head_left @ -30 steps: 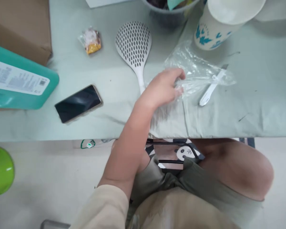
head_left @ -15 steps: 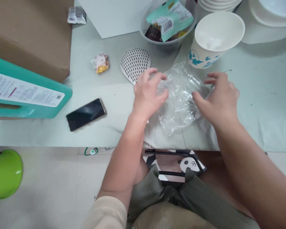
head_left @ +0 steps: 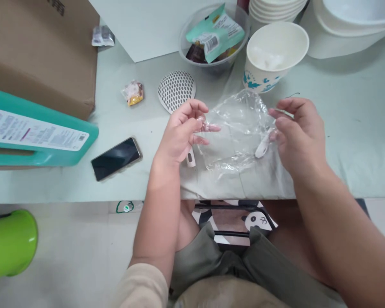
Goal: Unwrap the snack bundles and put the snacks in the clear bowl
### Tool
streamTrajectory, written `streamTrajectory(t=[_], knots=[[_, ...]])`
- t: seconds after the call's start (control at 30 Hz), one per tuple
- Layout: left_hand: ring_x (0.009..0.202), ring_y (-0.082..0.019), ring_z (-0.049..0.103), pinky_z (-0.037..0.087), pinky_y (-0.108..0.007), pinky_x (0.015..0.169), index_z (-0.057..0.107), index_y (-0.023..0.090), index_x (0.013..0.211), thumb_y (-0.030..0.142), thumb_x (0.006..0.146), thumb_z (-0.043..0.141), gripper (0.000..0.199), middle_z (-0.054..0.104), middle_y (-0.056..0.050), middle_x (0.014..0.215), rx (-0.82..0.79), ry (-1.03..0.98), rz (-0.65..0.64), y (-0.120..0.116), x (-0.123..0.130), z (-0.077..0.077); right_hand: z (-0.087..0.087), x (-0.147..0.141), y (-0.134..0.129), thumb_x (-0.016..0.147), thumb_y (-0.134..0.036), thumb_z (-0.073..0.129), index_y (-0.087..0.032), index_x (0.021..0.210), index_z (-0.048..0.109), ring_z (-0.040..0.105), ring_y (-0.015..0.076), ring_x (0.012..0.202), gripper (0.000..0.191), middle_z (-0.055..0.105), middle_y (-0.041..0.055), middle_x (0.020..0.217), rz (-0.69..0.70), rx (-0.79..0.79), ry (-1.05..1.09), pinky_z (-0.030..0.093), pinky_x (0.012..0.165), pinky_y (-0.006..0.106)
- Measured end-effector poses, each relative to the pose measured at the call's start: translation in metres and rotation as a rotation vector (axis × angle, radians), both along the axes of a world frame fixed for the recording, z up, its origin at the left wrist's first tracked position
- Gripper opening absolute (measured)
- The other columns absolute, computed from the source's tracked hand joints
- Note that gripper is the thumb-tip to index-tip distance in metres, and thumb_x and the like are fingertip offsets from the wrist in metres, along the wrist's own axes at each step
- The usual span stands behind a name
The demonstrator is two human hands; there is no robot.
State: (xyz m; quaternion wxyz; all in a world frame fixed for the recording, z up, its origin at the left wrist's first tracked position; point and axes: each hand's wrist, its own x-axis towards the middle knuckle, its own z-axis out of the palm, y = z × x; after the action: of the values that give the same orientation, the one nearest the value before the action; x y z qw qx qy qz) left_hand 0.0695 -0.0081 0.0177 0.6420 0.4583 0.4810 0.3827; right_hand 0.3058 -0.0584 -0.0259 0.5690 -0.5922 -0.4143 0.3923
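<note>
Clear plastic bag [head_left: 234, 124], stretching right of frame centre, left hand [head_left: 181, 133] now pinching its left edge, right hand [head_left: 303, 137] pinching its right edge, both partly curling, earlier spreading wider.

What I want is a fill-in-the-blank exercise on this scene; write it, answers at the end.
1. The crinkled, clear plastic film spreads ____ the left hand and the right hand.
2. A rectangular ____ with a dark, glossy screen lies beside the teal plastic container.
3. The round head of the white skimmer is pierced by many small ____.
4. The tapered white paper cup is printed with blue ____.

Missing words: between; phone; holes; leaves.
</note>
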Motion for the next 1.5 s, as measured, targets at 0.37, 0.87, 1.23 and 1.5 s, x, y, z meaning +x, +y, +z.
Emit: streamTrajectory(t=[0.37,0.87,1.23,1.5], knots=[[0.093,-0.028,0.078,0.028,-0.016,0.042,0.058,0.029,0.100,0.040,0.068,0.077,0.038,0.061,-0.002,0.089,-0.067,-0.082,0.009,0.005,-0.003,0.007,0.020,-0.017,-0.006,0.061,-0.042,0.092,-0.020,0.091,0.067,0.050,0.0094,0.054,0.045,0.065,0.0016,0.074,0.522,-0.518,0.363,0.028,0.046,0.022],[0.068,-0.011,0.075,0.048,-0.013,0.047,0.064,0.021,0.086,0.027,0.076,0.084,0.023,0.076,0.002,0.078,-0.230,-0.149,0.058,0.003,0.013,-0.008,0.027,-0.007,-0.001,0.069,-0.062,0.079,-0.031,0.089,0.056,0.072,0.0252,0.097,0.044,0.070,0.0008,0.090,0.271,-0.241,0.600,0.059,0.080,0.041],[0.053,-0.009,0.066,0.033,-0.017,0.040,0.053,0.025,0.093,0.024,0.077,0.076,0.028,0.076,0.001,0.086,-0.074,0.042,0.121,0.005,0.016,-0.007,0.023,-0.004,-0.004,0.064,-0.042,0.090,-0.026,0.083,0.054,0.025,0.0069,0.045,0.043,0.031,-0.0103,0.056,0.326,-0.336,0.545,0.024,0.045,0.026],[0.040,-0.004,0.055,0.021,-0.015,0.032,0.050,0.024,0.091,0.018,0.077,0.072,0.026,0.076,0.003,0.078,-0.032,-0.002,0.178,0.012,0.004,-0.011,0.023,-0.002,-0.002,0.060,-0.035,0.089,-0.026,0.084,0.052,0.040,0.0073,0.052,0.044,0.052,-0.0054,0.071,0.178,-0.295,0.632,0.029,0.043,0.022]])
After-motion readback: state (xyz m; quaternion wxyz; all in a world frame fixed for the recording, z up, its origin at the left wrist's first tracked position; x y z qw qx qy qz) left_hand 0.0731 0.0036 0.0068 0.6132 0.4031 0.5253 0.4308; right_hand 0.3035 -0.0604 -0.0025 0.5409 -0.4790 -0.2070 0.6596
